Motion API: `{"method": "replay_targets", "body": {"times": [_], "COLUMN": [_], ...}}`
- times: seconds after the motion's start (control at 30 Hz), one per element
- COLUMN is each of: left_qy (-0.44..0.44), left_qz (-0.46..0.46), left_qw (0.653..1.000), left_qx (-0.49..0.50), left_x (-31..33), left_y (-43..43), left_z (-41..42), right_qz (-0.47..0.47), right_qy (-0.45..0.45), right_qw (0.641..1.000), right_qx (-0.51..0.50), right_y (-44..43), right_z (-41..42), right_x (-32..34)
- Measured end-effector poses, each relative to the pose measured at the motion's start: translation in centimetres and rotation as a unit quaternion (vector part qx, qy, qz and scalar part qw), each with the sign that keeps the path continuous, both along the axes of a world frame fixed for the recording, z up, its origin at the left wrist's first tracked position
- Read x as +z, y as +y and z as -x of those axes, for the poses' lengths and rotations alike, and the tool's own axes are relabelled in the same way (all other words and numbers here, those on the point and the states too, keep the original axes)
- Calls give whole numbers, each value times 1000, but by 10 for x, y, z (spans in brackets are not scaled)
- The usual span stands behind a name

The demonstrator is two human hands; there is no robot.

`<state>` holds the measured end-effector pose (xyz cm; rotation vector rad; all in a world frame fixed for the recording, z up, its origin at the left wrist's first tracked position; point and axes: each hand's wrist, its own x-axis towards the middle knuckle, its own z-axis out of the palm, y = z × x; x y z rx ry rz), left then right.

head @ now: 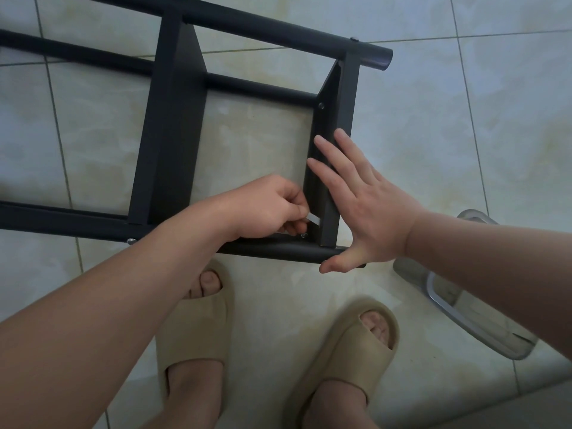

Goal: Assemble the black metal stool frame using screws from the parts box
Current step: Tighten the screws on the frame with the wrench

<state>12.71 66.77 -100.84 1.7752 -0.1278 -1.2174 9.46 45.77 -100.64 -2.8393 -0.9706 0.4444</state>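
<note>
The black metal stool frame (173, 125) lies on its side on the tiled floor, its tube legs running left to right. My left hand (266, 209) pinches a small silver hex key (314, 218) just above a screw (305, 235) at the joint between the near tube and the right cross plate. My right hand (368, 209) presses flat, fingers straight, against that cross plate (343, 103), with the thumb under the near tube's end. Other screw heads show at the far tube (353, 39) and on the plate (321, 105).
A clear plastic parts box (473, 308) sits on the floor at the right, partly hidden by my right forearm. My feet in beige slippers (198, 323) stand just below the frame. Pale floor tiles surround everything.
</note>
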Motion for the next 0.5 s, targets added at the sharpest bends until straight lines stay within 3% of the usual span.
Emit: {"method": "replay_targets", "body": {"times": [0.5], "left_qy": [-18], "left_qz": [-22], "left_qw": [996], "left_qx": [-80], "left_x": [-3], "left_y": [7], "left_z": [1], "right_qz": [1], "right_qy": [2], "right_qw": [1000], "right_qx": [-2], "right_y": [1], "right_z": [0], "right_x": [0]}}
